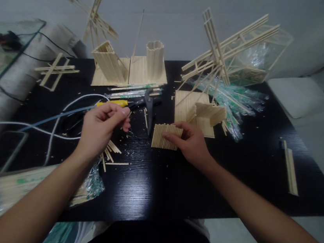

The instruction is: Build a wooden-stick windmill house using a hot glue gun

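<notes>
Head cam: right hand (193,144) grips a small stick panel (160,138) by its right end over the black table (201,189), thumb across its face, probably to steady it and leave the rest exposed. Left hand (105,124) is pinched near loose sticks (118,163); can't tell if it's holding anything. Panel's pale wood, ribbed, roughly rectangular.

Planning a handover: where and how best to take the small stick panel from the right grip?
Pinch the stick panel by its picture-left edge, coming from the left: that end is uncovered, while the right grip covers part of the other. It looks flat and thin, so a light pinch across its two faces should suit.
</notes>
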`<state>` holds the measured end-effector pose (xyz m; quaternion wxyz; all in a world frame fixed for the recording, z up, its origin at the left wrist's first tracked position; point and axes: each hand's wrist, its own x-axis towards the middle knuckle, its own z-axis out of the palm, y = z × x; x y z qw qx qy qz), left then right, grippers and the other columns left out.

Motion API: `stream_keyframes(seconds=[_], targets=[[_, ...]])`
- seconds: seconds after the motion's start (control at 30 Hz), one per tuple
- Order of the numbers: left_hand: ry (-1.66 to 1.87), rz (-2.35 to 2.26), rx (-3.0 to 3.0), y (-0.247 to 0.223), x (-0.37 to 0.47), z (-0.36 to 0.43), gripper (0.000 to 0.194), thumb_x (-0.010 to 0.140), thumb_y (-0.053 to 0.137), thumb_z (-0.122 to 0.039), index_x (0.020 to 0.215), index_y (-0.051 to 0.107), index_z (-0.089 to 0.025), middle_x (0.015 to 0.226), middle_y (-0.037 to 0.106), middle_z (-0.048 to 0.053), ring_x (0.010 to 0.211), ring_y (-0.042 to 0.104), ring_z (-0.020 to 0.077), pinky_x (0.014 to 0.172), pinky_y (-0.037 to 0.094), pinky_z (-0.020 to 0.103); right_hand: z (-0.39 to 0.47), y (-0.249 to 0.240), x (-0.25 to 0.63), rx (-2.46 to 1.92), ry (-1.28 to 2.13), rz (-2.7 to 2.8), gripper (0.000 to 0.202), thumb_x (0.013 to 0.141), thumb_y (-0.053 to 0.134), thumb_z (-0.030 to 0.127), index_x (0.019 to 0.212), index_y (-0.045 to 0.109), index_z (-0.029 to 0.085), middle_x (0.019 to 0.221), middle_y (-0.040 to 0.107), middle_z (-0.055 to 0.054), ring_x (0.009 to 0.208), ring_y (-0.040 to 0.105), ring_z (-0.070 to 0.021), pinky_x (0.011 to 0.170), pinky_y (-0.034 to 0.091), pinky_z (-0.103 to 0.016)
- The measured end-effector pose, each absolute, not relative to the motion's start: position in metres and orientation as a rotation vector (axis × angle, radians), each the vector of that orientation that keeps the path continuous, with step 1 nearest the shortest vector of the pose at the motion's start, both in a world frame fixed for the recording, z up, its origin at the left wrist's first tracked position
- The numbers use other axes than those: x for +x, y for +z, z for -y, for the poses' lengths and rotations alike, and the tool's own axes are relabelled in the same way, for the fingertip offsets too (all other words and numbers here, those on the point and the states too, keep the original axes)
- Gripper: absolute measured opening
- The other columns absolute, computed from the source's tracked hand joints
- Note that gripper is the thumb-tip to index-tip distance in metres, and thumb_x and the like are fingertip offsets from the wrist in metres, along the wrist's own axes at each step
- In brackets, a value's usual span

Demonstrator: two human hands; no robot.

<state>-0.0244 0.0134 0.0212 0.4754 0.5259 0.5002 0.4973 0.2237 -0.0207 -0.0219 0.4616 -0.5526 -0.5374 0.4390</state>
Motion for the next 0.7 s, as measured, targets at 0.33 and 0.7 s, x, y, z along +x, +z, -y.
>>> stream_keyframes(seconds=[0.33, 0.7], targets=[[1.085, -1.208, 1.535, 0.023, -0.021, -0.006, 0.031, 0.096, 0.067, -0.031, 0.069, 0.064, -0.017, 0.059, 0.062, 0.000, 0.048, 0.056, 0.0096, 0.048, 0.046, 0.021, 0.022, -0.025, 0.226, -1.319, 1.001, 1.377, 0.037, 0.077, 0.087, 0.054, 0.092, 0.077, 0.022, 0.074, 0.069, 0.000, 0.063, 0.059, -0.0162, 0.057, 0.048, -0.031], [0.732, -1.109, 2.086, 0.008, -0.022, -0.003, 0.021, 0.097, 0.072, -0.036, 0.109, 0.071, -0.019, 0.096, 0.076, 0.005, 0.083, 0.072, 0.0172, 0.079, 0.057, 0.029, 0.028, -0.022, 0.221, -1.278, 0.848, 1.522, 0.019, 0.084, 0.084, 0.039, 0.091, 0.078, 0.022, 0.082, 0.077, -0.001, 0.072, 0.068, -0.0184, 0.069, 0.052, -0.032]])
